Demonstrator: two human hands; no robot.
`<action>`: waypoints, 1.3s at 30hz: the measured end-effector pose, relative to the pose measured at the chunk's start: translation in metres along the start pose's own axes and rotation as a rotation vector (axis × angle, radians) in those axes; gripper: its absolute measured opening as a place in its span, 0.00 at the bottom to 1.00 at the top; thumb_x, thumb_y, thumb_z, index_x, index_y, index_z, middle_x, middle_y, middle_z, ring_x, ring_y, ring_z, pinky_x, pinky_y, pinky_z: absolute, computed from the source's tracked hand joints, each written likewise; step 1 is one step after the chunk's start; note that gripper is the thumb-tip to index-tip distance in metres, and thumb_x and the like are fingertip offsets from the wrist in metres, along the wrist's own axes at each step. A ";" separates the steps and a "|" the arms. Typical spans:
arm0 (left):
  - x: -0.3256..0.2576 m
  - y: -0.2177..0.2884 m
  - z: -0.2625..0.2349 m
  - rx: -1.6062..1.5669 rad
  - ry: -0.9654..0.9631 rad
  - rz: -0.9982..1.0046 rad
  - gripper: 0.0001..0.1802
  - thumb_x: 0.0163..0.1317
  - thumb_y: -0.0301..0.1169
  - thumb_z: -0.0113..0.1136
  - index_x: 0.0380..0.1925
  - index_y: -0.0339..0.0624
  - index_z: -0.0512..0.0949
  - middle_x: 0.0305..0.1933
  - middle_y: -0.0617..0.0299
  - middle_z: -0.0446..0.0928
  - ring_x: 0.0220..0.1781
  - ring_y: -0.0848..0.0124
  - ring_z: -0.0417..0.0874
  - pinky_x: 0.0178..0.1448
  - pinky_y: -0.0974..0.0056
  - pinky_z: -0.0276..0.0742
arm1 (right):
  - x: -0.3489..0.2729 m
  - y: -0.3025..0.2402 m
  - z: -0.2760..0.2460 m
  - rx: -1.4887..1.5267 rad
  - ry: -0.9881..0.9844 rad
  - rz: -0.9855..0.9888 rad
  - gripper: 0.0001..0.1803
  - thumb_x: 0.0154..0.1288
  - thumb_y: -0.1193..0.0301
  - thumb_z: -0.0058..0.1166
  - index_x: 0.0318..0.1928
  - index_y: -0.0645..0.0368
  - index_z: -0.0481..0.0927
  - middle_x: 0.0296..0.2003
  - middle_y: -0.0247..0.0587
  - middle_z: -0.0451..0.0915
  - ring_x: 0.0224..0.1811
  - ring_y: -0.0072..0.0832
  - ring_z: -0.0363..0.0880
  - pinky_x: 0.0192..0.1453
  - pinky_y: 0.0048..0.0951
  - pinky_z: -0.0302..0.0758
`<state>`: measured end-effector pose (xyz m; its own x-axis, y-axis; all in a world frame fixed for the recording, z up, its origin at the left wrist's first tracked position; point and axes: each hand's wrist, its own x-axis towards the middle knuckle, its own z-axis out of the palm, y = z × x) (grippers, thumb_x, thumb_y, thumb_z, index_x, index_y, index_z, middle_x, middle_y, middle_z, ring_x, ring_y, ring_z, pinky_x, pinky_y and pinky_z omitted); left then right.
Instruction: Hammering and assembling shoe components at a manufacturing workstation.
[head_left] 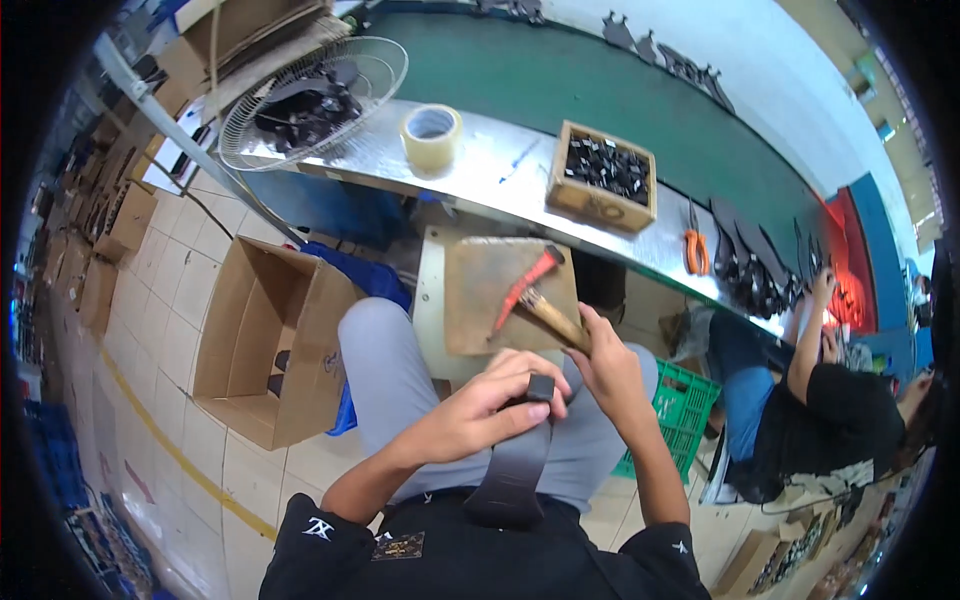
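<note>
The left hand's (505, 400) fingers were closed around a dark flared strap (512, 475) with a black block (540, 388) at its top, above the lap, short of the worktop's (490, 150) near edge. The right hand's (607, 362) fingers gripped the handle of a red-headed hammer (545, 312) over a brown pad (478, 275). Along that edge sat a tape roll (433, 152), a wooden parts box (585, 200) and orange-handled pliers (697, 250).

A hammer (541, 308), its handle in the right hand (609, 372), slanted across a brown board (468, 300) from its near right corner, leaving room along the left edge. Beyond, bare worktop (490, 140) opened a lane between a tape roll (431, 153) and a wooden box (598, 205), which blocked passage along the near edge toward orange-handled pliers (696, 250).
</note>
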<state>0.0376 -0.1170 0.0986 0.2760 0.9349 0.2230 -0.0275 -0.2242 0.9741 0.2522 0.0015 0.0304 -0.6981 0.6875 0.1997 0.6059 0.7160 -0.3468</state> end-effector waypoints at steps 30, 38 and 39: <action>0.051 -0.121 -0.064 1.151 0.377 -0.139 0.36 0.54 0.63 0.63 0.62 0.64 0.77 0.74 0.53 0.61 0.81 0.47 0.46 0.77 0.33 0.34 | -0.010 -0.056 -0.075 0.371 0.349 0.157 0.17 0.79 0.64 0.44 0.57 0.63 0.72 0.27 0.36 0.76 0.25 0.19 0.75 0.25 0.23 0.70; 0.054 -0.117 -0.065 1.152 0.389 -0.145 0.35 0.55 0.63 0.62 0.59 0.61 0.79 0.75 0.53 0.61 0.81 0.50 0.47 0.76 0.31 0.31 | -0.003 -0.051 -0.039 0.247 0.351 0.044 0.14 0.74 0.72 0.49 0.55 0.64 0.71 0.31 0.50 0.79 0.27 0.40 0.80 0.30 0.38 0.75; 0.052 -0.117 -0.065 1.132 0.391 -0.153 0.34 0.55 0.63 0.62 0.58 0.59 0.81 0.75 0.53 0.62 0.81 0.51 0.48 0.76 0.30 0.30 | -0.005 -0.054 -0.033 0.362 0.158 0.158 0.17 0.73 0.74 0.50 0.59 0.63 0.70 0.32 0.55 0.80 0.32 0.44 0.84 0.35 0.41 0.78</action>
<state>-0.0076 -0.0246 -0.0015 -0.1120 0.9492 0.2941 0.8914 -0.0349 0.4518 0.2360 -0.0366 0.0783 -0.5233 0.8157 0.2464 0.5082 0.5309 -0.6782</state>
